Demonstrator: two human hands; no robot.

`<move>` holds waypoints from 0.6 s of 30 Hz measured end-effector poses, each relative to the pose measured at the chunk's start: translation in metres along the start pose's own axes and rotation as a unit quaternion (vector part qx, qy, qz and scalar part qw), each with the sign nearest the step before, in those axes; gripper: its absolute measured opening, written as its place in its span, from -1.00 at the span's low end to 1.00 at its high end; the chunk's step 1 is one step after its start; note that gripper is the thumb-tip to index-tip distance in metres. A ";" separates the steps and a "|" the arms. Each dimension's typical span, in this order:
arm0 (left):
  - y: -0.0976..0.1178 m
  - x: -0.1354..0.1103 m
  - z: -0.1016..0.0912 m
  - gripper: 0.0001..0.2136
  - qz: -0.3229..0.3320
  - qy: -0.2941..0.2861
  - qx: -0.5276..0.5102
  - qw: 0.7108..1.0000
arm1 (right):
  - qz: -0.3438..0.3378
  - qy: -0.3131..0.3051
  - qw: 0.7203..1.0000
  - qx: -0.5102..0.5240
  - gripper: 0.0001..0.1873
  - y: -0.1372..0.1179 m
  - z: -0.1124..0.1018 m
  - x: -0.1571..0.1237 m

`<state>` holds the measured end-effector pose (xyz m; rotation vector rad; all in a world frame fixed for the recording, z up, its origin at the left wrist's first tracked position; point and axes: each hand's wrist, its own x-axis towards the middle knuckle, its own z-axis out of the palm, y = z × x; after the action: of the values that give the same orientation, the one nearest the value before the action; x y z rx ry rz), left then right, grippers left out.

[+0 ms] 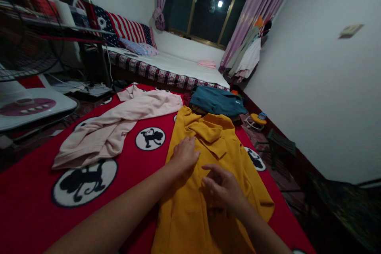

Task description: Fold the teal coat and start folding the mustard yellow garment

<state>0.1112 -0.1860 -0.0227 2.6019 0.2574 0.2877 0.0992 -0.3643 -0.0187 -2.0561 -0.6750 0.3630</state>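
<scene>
A mustard-yellow coat (190,214) with a collar lies spread out on a red blanket (143,174), its collar end away from me. On the coat's upper front, below the collar, rests my left hand (185,154), thumb apart from the bent fingers; no cloth shows pinched in it. My right hand (224,186) hovers over the middle of the coat, its thumb and forefinger apart with nothing between them. To the left, a pale pink garment (119,121) is laid folded lengthwise. Beyond the collar sits a stack of folded clothes with a teal garment (217,101) on top.
A fan (26,27) and a cluttered desk (77,27) stand at the left. Behind lies a bed (175,65) with a pillow (139,47) under the window. Along the right wall are a yellow-topped stool (257,120), a dark green stool (281,143) and hanging clothes (247,59).
</scene>
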 end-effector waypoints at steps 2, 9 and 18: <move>0.002 0.002 0.009 -0.60 -0.024 0.027 0.021 0.999 | -0.018 0.092 0.994 -0.052 -0.65 0.015 -0.021 0.022; -0.004 0.002 0.027 -0.76 0.018 0.087 0.042 0.995 | 0.091 0.241 0.951 -0.173 -0.48 0.053 -0.070 0.100; -0.020 0.009 0.032 -0.71 0.015 0.143 -0.139 0.980 | 0.041 0.254 0.964 -0.073 -0.74 0.025 -0.103 0.133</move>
<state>0.1259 -0.1819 -0.0586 2.2848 0.2562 0.6625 0.2658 -0.3662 0.0165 -2.1964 -0.3084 -0.1754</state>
